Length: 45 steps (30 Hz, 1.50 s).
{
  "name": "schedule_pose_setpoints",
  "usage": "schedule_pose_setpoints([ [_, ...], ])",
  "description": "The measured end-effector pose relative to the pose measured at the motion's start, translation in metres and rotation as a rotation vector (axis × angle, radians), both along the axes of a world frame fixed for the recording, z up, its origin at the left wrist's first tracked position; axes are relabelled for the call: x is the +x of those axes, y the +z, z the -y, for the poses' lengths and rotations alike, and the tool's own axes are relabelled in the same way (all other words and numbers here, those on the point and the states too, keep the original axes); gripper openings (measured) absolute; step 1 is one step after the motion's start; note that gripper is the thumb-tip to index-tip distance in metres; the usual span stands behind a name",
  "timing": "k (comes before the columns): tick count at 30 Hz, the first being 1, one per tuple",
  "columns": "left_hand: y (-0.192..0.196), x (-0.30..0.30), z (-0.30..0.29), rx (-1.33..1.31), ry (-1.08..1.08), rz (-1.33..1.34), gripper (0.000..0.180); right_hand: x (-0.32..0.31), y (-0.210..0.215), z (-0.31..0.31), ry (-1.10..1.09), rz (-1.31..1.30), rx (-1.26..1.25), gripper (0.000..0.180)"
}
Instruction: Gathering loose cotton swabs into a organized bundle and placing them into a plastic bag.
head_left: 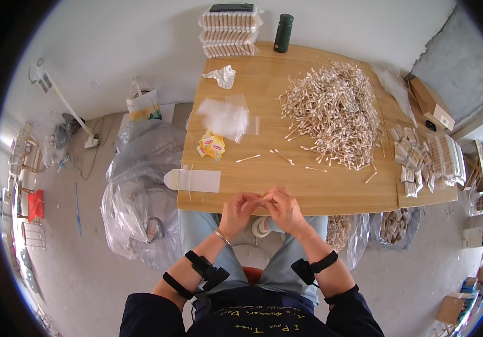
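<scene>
At the table's front edge, my left hand (238, 215) and my right hand (285, 211) meet fingertip to fingertip. Both are closed in a pinch, and what lies between the fingers is too small to make out. Just left of them on the table is a white card with a rounded end (203, 181), a clear strip across it. Beyond the hands lie a few loose cotton swabs (247, 159). A big heap of cotton swabs (334, 112) covers the right half of the table. Small yellow labels (212, 146) lie beside a stack of clear plastic bags (226, 118).
Packed swab bundles (229, 35) and a dark green bottle (283, 33) stand at the back. Crumpled white tissue (222, 76) lies far left. Small filled packs (412, 154) sit at the right end. Large plastic sacks (140, 208) fill the floor left of the table (331, 194).
</scene>
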<state>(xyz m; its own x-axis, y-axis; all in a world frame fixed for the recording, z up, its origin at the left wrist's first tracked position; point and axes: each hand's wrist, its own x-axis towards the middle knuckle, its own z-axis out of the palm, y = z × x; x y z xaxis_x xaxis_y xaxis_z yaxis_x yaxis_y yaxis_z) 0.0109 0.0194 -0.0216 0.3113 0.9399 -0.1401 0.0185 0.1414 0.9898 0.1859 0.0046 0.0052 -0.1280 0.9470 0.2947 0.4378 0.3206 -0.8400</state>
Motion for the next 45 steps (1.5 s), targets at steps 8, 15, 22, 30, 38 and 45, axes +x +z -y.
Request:
schedule_pose_setpoints([
  [8,-0.015,0.004,-0.007,-0.216,-0.002,0.307,0.011,0.003,-0.022,-0.007,-0.004,-0.521,-0.536,0.005],
  [15,-0.011,0.002,-0.014,-0.149,-0.062,0.243,0.006,0.009,-0.012,-0.009,0.018,-0.426,-0.421,0.003],
  [22,0.011,0.000,-0.017,0.873,0.063,-0.375,0.010,0.013,-0.007,0.000,-0.092,0.216,0.255,0.016],
  [30,0.020,-0.010,-0.015,1.276,-0.044,-0.683,0.024,0.017,-0.003,0.005,-0.067,0.371,0.441,0.021],
  [38,0.025,-0.011,-0.004,1.312,-0.037,-0.760,0.024,0.017,-0.005,0.013,-0.053,0.581,0.577,0.026],
  [45,0.028,-0.008,-0.001,1.300,-0.022,-0.806,0.025,0.021,-0.002,0.012,-0.006,0.662,0.547,0.030],
])
